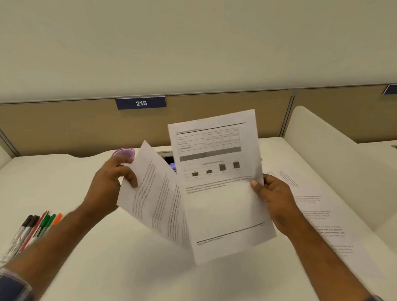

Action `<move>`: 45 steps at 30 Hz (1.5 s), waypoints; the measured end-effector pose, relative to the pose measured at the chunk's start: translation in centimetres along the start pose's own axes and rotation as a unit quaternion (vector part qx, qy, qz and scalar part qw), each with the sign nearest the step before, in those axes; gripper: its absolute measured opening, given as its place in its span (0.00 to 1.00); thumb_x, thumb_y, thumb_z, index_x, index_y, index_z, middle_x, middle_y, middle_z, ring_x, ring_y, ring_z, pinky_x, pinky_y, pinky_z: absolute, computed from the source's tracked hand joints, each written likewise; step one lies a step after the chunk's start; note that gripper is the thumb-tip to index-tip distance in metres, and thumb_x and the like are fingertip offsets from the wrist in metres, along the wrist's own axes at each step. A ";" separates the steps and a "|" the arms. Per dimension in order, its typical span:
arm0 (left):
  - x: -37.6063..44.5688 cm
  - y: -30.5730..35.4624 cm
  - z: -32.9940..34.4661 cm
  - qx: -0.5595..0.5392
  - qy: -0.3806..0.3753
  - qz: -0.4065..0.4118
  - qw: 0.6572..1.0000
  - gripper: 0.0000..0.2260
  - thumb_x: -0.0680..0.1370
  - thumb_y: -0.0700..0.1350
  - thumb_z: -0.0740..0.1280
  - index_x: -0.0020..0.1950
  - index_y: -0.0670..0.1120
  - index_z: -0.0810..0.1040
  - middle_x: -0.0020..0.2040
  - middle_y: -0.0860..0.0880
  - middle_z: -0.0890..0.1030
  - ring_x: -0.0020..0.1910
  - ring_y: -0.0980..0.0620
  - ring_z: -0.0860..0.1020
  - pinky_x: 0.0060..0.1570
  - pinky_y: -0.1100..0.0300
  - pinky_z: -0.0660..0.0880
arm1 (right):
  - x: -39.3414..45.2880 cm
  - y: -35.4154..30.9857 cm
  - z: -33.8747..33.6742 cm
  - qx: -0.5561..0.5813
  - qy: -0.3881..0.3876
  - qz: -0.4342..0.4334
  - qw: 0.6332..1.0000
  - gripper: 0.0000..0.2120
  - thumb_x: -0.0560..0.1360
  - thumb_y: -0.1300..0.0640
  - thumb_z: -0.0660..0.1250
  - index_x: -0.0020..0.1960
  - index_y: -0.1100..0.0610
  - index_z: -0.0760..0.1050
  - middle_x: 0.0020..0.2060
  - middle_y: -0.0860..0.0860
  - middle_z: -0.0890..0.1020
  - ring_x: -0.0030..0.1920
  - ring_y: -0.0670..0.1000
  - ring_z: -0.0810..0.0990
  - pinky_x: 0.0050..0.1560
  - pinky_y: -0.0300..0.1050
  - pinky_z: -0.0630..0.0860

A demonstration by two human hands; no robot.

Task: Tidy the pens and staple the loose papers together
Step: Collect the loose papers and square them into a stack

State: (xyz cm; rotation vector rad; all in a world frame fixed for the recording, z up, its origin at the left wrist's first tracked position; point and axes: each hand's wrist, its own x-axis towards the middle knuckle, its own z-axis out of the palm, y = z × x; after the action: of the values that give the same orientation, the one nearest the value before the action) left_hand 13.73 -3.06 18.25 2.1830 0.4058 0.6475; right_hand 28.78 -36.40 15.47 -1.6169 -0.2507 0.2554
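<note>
Both hands hold printed sheets up above the white desk (pixel 123 257). My left hand (pixel 109 184) grips the left edge of a text sheet (pixel 153 198), which tilts to the left. My right hand (pixel 273 200) pinches the right edge of a sheet with a table and bar chart (pixel 218 188), which overlaps the text sheet. Another printed sheet (pixel 322 221) lies flat on the desk at the right, partly under my right forearm. A bunch of pens and markers (pixel 33 229) lies at the desk's left, black, red, green and orange.
A purple cup (pixel 124 152) stands behind my left hand. A small blue-purple object (pixel 172 166) shows between the sheets near a desk opening; what it is I cannot tell. Tan partition panels with labels 215 (pixel 140 103) and 216 bound the back. A white divider (pixel 330 162) stands right.
</note>
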 end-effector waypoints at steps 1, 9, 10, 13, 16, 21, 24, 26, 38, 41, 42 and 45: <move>0.3 0.0 -0.1 -0.029 -0.033 -0.008 0.999 0.15 0.68 0.24 0.65 0.37 0.43 0.81 0.44 0.57 0.79 0.45 0.52 0.76 0.34 0.72 0.73 | 0.3 -0.3 0.6 -0.009 -0.012 -0.004 1.000 0.06 0.78 0.56 0.67 0.53 0.52 0.81 0.45 0.45 0.86 0.44 0.48 0.84 0.42 0.39 0.78; 0.7 2.5 -1.1 -0.101 -0.183 0.003 0.978 0.15 0.72 0.30 0.66 0.46 0.48 0.86 0.41 0.55 0.86 0.39 0.58 0.82 0.40 0.67 0.77 | 1.5 -1.1 3.9 -0.049 -0.114 0.047 0.991 0.11 0.76 0.49 0.67 0.57 0.50 0.78 0.51 0.49 0.85 0.50 0.58 0.84 0.57 0.63 0.78; 0.7 2.8 -1.5 -0.129 -0.199 -0.009 0.971 0.13 0.69 0.32 0.64 0.43 0.46 0.84 0.38 0.55 0.84 0.36 0.59 0.78 0.38 0.67 0.74 | 1.6 -1.1 4.1 -0.048 -0.122 0.048 0.990 0.11 0.76 0.50 0.67 0.57 0.51 0.78 0.51 0.49 0.85 0.51 0.58 0.84 0.58 0.63 0.78; 0.6 3.3 -2.6 -0.222 -0.284 -0.035 0.932 0.12 0.69 0.43 0.60 0.41 0.43 0.83 0.43 0.48 0.80 0.42 0.53 0.77 0.44 0.60 0.73 | 1.5 -0.9 4.4 -0.057 -0.148 0.039 0.987 0.11 0.76 0.51 0.68 0.58 0.49 0.77 0.53 0.49 0.84 0.52 0.57 0.83 0.57 0.60 0.78; 0.5 3.6 -3.2 -0.229 -0.284 -0.050 0.930 0.21 0.72 0.57 0.63 0.50 0.40 0.83 0.48 0.48 0.84 0.48 0.46 0.79 0.52 0.54 0.73 | 1.2 -1.1 4.8 -0.095 -0.156 0.006 0.983 0.14 0.77 0.50 0.67 0.62 0.46 0.73 0.56 0.49 0.81 0.53 0.54 0.81 0.52 0.51 0.79; 0.1 4.7 -2.8 -0.125 -0.326 -0.026 0.937 0.35 0.59 0.72 0.73 0.52 0.45 0.85 0.51 0.42 0.86 0.48 0.39 0.84 0.47 0.50 0.80 | 0.8 -0.9 5.5 -0.123 -0.171 -0.007 0.978 0.14 0.74 0.44 0.68 0.59 0.43 0.75 0.52 0.45 0.83 0.50 0.54 0.83 0.54 0.56 0.79; 0.0 5.1 -2.4 -0.105 -0.332 -0.040 0.936 0.30 0.62 0.65 0.76 0.55 0.45 0.84 0.52 0.44 0.86 0.48 0.40 0.85 0.49 0.48 0.82 | 0.5 -0.3 6.0 -0.148 -0.144 -0.007 0.978 0.10 0.74 0.44 0.69 0.52 0.47 0.76 0.47 0.44 0.84 0.46 0.52 0.84 0.53 0.53 0.80; 0.2 5.3 -2.1 -0.076 -0.327 -0.034 0.941 0.17 0.70 0.53 0.75 0.55 0.46 0.84 0.52 0.47 0.87 0.48 0.44 0.85 0.50 0.49 0.82 | 0.3 0.2 6.1 -0.147 -0.126 -0.009 0.981 0.10 0.73 0.44 0.69 0.50 0.47 0.76 0.46 0.43 0.84 0.44 0.52 0.85 0.54 0.53 0.81; -0.9 0.7 2.3 -0.081 0.094 -0.045 0.991 0.32 0.67 0.50 0.81 0.67 0.52 0.72 0.65 0.54 0.78 0.64 0.53 0.75 0.63 0.56 0.71 | -0.9 1.8 5.4 -0.076 -0.014 -0.016 0.997 0.10 0.75 0.54 0.69 0.56 0.49 0.75 0.53 0.46 0.81 0.49 0.49 0.81 0.54 0.47 0.79; -3.6 -1.2 5.5 -0.165 0.082 -0.186 0.965 0.39 0.66 0.53 0.79 0.73 0.50 0.66 0.67 0.50 0.74 0.66 0.49 0.74 0.59 0.56 0.71 | -1.0 2.2 4.9 -0.032 0.008 -0.001 0.999 0.11 0.75 0.56 0.70 0.56 0.52 0.76 0.53 0.48 0.82 0.51 0.51 0.81 0.57 0.50 0.79; -4.5 -1.6 6.6 -0.189 0.026 -0.230 0.954 0.42 0.65 0.56 0.79 0.74 0.50 0.64 0.67 0.50 0.74 0.65 0.49 0.74 0.60 0.54 0.71 | -1.1 2.3 4.8 -0.013 0.011 0.008 1.000 0.10 0.75 0.57 0.70 0.56 0.52 0.77 0.53 0.48 0.83 0.52 0.52 0.82 0.57 0.52 0.79; -6.3 -2.7 8.9 -0.303 -0.138 -0.283 0.900 0.40 0.66 0.61 0.78 0.72 0.48 0.70 0.64 0.49 0.81 0.61 0.47 0.80 0.64 0.47 0.74 | -1.3 3.0 4.4 0.028 0.011 0.038 0.999 0.09 0.74 0.57 0.72 0.54 0.52 0.78 0.52 0.49 0.84 0.53 0.54 0.82 0.58 0.55 0.79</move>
State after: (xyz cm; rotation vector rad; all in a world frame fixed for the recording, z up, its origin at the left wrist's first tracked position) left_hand 13.48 -9.85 9.38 1.4269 0.5659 0.1028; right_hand 26.23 -32.85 12.22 -1.5752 -0.1641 0.3012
